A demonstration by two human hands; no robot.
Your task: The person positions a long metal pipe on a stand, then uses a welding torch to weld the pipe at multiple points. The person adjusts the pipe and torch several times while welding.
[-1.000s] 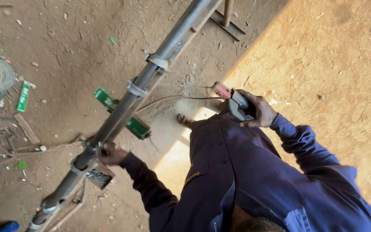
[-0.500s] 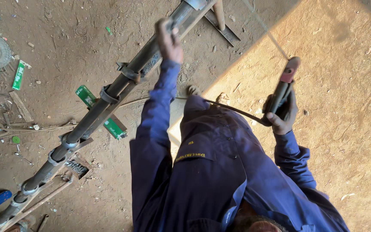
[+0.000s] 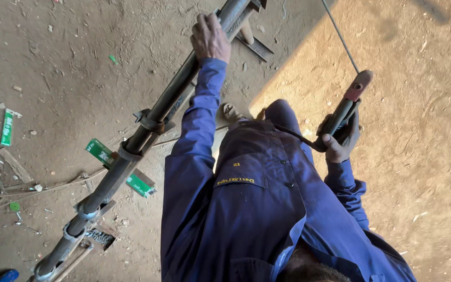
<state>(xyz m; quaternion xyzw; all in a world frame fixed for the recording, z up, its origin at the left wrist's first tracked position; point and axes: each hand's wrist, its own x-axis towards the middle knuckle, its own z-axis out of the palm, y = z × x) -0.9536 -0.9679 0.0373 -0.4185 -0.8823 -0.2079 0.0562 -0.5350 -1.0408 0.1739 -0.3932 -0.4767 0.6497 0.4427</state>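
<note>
My left hand (image 3: 211, 37) wraps the far end of the long dark steel pipe (image 3: 147, 125), grip pressed tight around it; the pipe slants from near left to far right above the dirt floor (image 3: 69, 78). My right hand (image 3: 339, 142) is closed on the welding electrode holder (image 3: 346, 107), its thin rod (image 3: 340, 36) pointing away. I judge I am steadying the pipe before a weld; next the rod tip must reach a collar (image 3: 150, 124).
</note>
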